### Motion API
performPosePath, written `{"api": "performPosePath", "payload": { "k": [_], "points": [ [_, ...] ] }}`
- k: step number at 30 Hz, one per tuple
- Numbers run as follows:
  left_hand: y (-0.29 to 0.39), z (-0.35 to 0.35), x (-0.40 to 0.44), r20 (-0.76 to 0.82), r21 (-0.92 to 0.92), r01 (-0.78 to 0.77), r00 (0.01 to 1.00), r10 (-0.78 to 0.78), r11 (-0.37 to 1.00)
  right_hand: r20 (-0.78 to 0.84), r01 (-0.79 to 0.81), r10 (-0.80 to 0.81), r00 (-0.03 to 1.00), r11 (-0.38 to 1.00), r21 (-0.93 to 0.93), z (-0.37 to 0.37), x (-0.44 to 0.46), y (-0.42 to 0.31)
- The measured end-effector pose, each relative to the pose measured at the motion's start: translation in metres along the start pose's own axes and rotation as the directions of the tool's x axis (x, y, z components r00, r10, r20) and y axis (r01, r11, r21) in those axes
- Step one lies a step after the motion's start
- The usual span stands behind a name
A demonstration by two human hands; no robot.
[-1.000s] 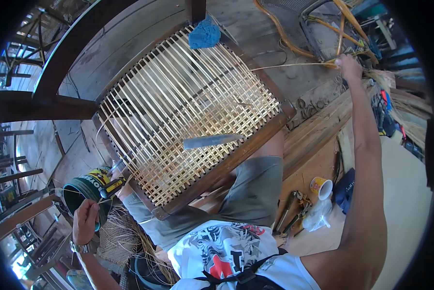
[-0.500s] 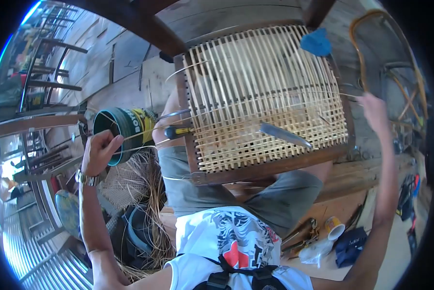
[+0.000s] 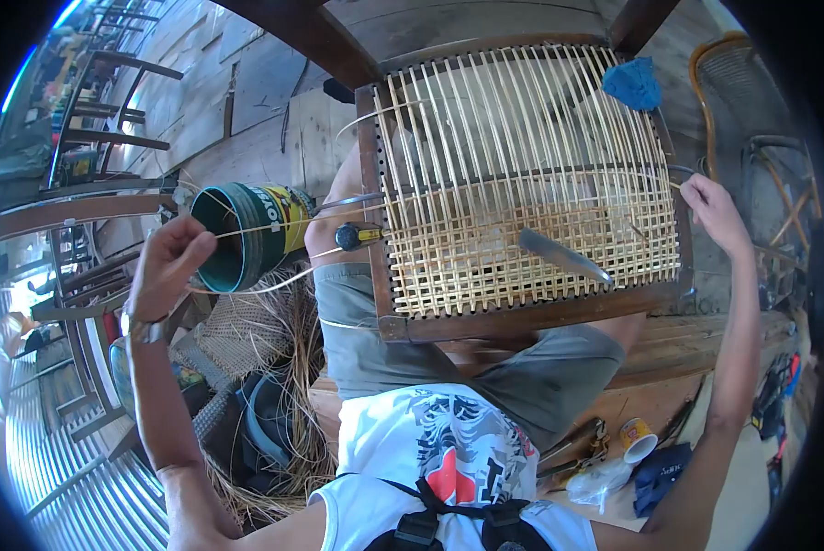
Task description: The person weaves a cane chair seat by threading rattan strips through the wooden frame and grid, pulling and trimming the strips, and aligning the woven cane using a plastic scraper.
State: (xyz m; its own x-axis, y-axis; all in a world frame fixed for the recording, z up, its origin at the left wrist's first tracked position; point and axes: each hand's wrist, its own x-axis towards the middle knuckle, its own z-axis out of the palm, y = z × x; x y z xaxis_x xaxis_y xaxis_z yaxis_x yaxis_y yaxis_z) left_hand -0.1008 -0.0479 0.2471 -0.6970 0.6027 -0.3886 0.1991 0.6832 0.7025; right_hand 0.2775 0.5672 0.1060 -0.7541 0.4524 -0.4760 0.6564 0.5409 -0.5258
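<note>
A wooden chair frame [image 3: 522, 323] with a partly woven cane seat [image 3: 522, 220] lies across my lap. Left of it, my left hand [image 3: 168, 257] is closed, pinching a thin cane strand [image 3: 279, 226] that runs over a green bucket [image 3: 263, 234] to the seat. At the frame's right edge my right hand [image 3: 713, 211] is closed on the strand's other side. A flat metal blade [image 3: 563, 255] rests on the weave. A yellow-and-black handled tool [image 3: 357, 236] sticks out at the left edge, and a blue cloth [image 3: 632, 84] lies on the far right corner.
Loose cane strips [image 3: 292, 367] are heaped left of my legs. On the right are a yellow-and-white cup [image 3: 638, 441], a plastic bag [image 3: 600, 482] and dark blue cloth [image 3: 661, 477]. A rattan chair [image 3: 751, 101] stands at the far right; wooden frames [image 3: 109, 138] are at the left.
My left hand has moved outward to the left, drawing the strand. My right hand has come in beside the seat frame's right edge. The view has turned, and the seat appears farther right.
</note>
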Motion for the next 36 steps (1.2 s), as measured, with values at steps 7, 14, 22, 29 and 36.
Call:
{"api": "performPosePath", "payload": {
  "k": [7, 14, 22, 29, 36],
  "points": [
    [0.137, 0.049, -0.054, -0.003, -0.324, -0.177, 0.982, 0.187, 0.929, -0.318, 0.086, -0.145, 0.937, 0.978, -0.190, -0.021, -0.007, 0.085],
    [0.171, 0.106, -0.008, 0.135, -0.415, -0.086, 0.979, 0.155, 0.906, -0.445, -0.537, 0.314, 0.839, 0.615, -0.577, -0.069, -0.010, 0.221],
    [0.174, 0.123, -0.036, 0.335, -0.561, 0.069, 0.930, 0.150, 0.825, -0.349, 0.203, -0.196, 0.916, 0.979, -0.019, 0.029, 0.003, 0.045],
    [0.180, 0.128, 0.012, 0.181, -0.588, -0.218, 0.903, 0.389, 0.779, -0.154, 0.086, -0.074, 0.985, 0.994, 0.070, 0.010, -0.007, 0.036],
    [0.157, 0.109, 0.069, 0.177, -0.614, -0.238, 0.888, 0.425, 0.752, -0.576, 0.156, -0.165, 0.801, 0.986, -0.065, 0.020, -0.019, 0.026]
  ]
}}
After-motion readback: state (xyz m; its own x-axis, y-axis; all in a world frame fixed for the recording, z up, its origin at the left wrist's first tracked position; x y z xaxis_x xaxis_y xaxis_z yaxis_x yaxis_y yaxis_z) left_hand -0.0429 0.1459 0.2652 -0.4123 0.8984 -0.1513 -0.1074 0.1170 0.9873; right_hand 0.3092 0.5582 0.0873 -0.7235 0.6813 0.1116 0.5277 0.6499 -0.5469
